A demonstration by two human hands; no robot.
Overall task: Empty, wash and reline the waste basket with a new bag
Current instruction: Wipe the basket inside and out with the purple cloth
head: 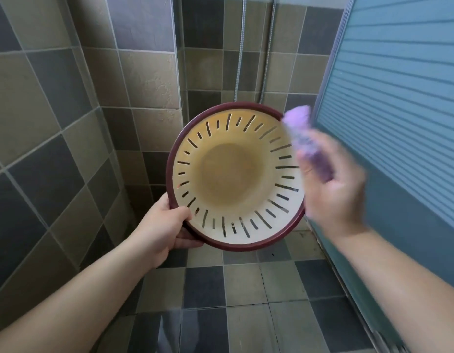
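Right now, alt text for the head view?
The left hand holds an empty slotted waste basket by its rim, opening toward the camera; the blurred right hand holds a purple roll beside it, in a tiled shower.

Checkered tile walls (55,98); tile floor (241,289); blue ribbed door (399,98); shower hose (240,59).

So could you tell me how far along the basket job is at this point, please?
Emptying looks done: the waste basket shows a bare inside, no bag or rubbish. In hand: the left hand grips its rim while the right hand holds a blurred purple object at the opening. Whether washing is finished is unclear; relining remains.
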